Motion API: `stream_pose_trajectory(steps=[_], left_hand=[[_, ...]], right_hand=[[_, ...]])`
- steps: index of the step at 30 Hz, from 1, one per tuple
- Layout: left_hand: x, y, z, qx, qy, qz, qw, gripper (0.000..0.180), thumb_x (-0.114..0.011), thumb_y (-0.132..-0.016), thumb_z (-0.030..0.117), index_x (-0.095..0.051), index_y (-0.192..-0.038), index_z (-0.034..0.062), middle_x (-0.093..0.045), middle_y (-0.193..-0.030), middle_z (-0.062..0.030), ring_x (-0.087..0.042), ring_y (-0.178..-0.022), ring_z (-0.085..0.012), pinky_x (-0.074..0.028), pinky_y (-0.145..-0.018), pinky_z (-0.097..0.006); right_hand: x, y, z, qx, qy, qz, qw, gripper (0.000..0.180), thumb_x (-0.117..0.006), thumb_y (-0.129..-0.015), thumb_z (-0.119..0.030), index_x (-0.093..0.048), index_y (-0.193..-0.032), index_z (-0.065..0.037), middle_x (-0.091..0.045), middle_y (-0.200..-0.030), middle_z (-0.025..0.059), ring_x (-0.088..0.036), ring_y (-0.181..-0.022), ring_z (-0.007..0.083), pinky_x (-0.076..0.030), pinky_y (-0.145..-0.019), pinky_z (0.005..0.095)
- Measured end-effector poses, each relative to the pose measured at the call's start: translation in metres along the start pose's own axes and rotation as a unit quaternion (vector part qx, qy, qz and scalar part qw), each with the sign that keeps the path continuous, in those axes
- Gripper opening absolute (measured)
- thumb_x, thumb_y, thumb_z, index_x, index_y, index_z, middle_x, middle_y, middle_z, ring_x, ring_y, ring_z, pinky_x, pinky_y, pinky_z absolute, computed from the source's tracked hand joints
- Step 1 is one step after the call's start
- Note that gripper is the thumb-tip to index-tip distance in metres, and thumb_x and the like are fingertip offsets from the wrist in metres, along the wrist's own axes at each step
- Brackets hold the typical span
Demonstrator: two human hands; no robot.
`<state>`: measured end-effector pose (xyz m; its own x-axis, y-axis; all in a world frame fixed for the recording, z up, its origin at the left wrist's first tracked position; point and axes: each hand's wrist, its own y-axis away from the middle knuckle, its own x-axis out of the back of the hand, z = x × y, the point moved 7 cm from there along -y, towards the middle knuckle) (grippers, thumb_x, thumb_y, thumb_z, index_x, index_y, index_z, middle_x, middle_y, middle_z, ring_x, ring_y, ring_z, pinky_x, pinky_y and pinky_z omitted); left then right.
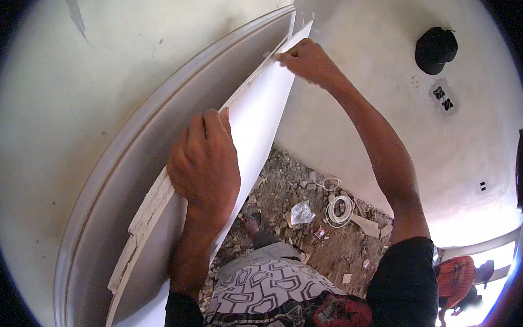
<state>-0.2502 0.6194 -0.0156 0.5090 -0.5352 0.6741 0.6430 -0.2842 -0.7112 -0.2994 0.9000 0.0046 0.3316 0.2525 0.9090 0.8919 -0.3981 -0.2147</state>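
A large white plasterboard sheet (260,129) stands on edge and slants from the near left to the far corner. Its top edge is rough and broken at the near end. My left hand (207,156) is closed over that edge about midway, fingers curled across the top. Farther along, my right hand (307,62) is closed in a fist right at the edge near the far end. What its fingers hold, if anything, is hidden. Just left of the sheet, a grey panel (176,126) with a pale moulded rim (142,104) stands along the wall.
Rubble covers the ground (284,164), with a coil of white cable (339,211), a clear plastic bag (302,213) and board scraps (365,226). A black cap (436,51) hangs on the right wall above an open socket box (442,98). Someone in orange (455,280) is at the lower right.
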Motion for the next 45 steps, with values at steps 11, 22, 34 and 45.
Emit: stream_pose_trajectory(steps=[11, 22, 34, 45], left_hand=[[-0.005, 0.001, -0.003, -0.004, 0.004, -0.003, 1.0, 0.024, -0.058, -0.1, 0.025, -0.055, -0.082, 0.0097, -0.058, -0.075, -0.0071, -0.064, -0.068, -0.0234, -0.052, -0.06, -0.037], [-0.003, 0.005, -0.009, -0.001, -0.001, 0.014, 1.0, 0.023, -0.06, -0.099, 0.026, -0.055, -0.082, 0.0104, -0.058, -0.077, -0.0058, -0.064, -0.071, -0.0221, -0.052, -0.062, -0.036], [-0.003, 0.005, -0.011, -0.024, 0.005, 0.024, 0.999, 0.022, -0.059, -0.1, 0.024, -0.057, -0.084, 0.0094, -0.061, -0.077, -0.0059, -0.065, -0.069, -0.0207, -0.052, -0.058, -0.034], [-0.004, 0.002, -0.01, -0.025, 0.003, 0.011, 1.0, 0.022, -0.059, -0.1, 0.022, -0.057, -0.083, 0.0093, -0.061, -0.075, -0.0066, -0.065, -0.067, -0.0191, -0.051, -0.058, -0.033]], right_hand=[[-0.013, 0.018, -0.016, 0.055, -0.044, -0.019, 0.997, 0.042, -0.065, -0.094, -0.036, -0.074, -0.085, 0.003, -0.05, -0.05, 0.0036, -0.038, -0.036, 0.0119, -0.032, -0.035, 0.0313], [-0.012, 0.018, -0.01, -0.057, -0.099, -0.064, 0.991, 0.041, -0.065, -0.093, -0.038, -0.075, -0.089, 0.002, -0.048, -0.05, 0.0024, -0.042, -0.04, 0.0092, -0.031, -0.036, 0.0283], [-0.019, 0.036, -0.045, 0.017, -0.064, -0.033, 0.997, 0.041, -0.062, -0.096, -0.034, -0.076, -0.091, 0.005, -0.05, -0.048, 0.0031, -0.04, -0.037, 0.0097, -0.033, -0.035, 0.03], [-0.027, 0.032, -0.034, 0.043, 0.029, 0.07, 0.996, 0.038, -0.062, -0.094, -0.028, -0.074, -0.08, 0.004, -0.05, -0.048, 0.0075, -0.041, -0.043, 0.0135, -0.038, -0.045, 0.0377]])
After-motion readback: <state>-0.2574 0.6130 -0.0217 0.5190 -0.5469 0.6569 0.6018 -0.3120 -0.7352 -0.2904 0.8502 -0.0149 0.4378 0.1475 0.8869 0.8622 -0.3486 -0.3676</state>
